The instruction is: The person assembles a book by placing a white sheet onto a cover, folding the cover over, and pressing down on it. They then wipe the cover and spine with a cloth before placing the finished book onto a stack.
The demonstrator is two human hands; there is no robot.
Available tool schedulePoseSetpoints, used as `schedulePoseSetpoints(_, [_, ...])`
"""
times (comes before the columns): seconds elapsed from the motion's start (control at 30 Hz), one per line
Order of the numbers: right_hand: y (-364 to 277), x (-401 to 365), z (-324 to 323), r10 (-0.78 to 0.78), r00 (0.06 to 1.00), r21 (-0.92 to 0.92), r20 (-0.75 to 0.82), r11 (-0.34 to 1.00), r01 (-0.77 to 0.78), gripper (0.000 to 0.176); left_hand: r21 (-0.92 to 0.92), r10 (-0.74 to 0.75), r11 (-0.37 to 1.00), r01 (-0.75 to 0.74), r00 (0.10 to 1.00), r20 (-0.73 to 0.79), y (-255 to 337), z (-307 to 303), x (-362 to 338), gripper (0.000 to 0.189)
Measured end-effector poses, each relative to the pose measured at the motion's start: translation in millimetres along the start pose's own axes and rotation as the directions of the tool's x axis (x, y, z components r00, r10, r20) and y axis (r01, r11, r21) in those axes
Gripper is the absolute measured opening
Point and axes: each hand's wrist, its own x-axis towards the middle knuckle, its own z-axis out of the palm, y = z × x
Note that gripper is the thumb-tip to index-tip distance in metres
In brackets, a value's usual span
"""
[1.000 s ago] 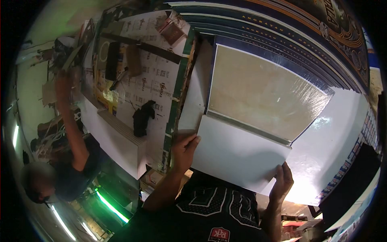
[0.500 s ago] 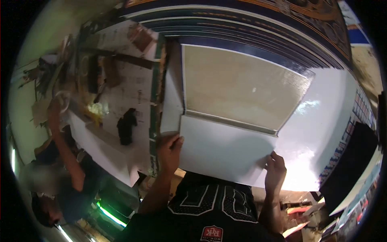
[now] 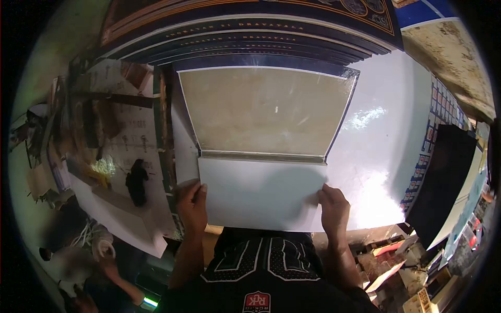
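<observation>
I hold a white board (image 3: 258, 193) flat in front of my chest, one hand on each side edge. My left hand (image 3: 191, 204) grips its left edge, thumb on top. My right hand (image 3: 334, 206) grips the right edge near the lower corner. The board's far edge butts against an open book cover (image 3: 266, 109) with a glossy beige inner face and a dark blue border. Both lie on a shiny white table (image 3: 386, 141).
A stack of dark blue printed covers (image 3: 245, 39) lies beyond the open cover. To the left, a cluttered bench (image 3: 125, 135) carries a black object (image 3: 136, 180), tools and printed sheets. Another person (image 3: 94, 261) crouches at lower left. Boxes and scraps (image 3: 396, 261) sit at lower right.
The view has swung right, so board and cover now sit square and centred. My hands keep their grip on the board's edges. The other person has dropped lower at left.
</observation>
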Motion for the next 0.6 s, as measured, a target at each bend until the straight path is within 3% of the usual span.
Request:
schedulePoseSetpoints(0.07, [-8.1, 0.6, -1.9, -0.067, 0.998, -0.143, 0.020, 0.987, 0.069, 0.024, 0.130, 0.263, 0.958, -0.257, 0.964, -0.026, -7.4, -1.8, 4.4, 0.022])
schedulePoseSetpoints(0.3, [-8.2, 0.2, -1.7, -0.105, 0.994, -0.202, 0.016, 0.974, 0.106, 0.024, 0.053, 0.106, 0.993, -0.104, 0.994, -0.034, 2.2, 0.1, -1.8, 0.021])
schedulePoseSetpoints(0.37, [2.0, 1.0, -1.5, -0.129, 0.992, -0.180, 0.016, 0.975, 0.130, 0.024, 0.164, 0.126, 0.979, -0.122, 0.992, -0.014, 9.6, -2.9, -2.2, 0.022])
schedulePoseSetpoints(0.4, [1.5, 0.7, -1.6, -0.051, 0.999, -0.145, 0.019, 0.988, 0.053, 0.024, 0.187, 0.123, 0.976, -0.112, 0.991, -0.048, 10.0, -3.9, -3.8, 0.022])
schedulePoseSetpoints(0.47, [5.1, 1.6, 0.8, -0.044, 0.999, -0.139, 0.022, 0.989, 0.046, 0.024, 0.142, -0.003, 0.990, 0.004, 1.000, -0.006, 7.1, -1.5, -4.2, 0.023])
schedulePoseSetpoints(0.6, [3.0, 0.4, 2.4, -0.072, 0.997, -0.164, 0.018, 0.984, 0.074, 0.025, 0.052, 0.090, 0.994, -0.091, 0.996, 0.015, 10.4, -3.8, -4.5, 0.027])
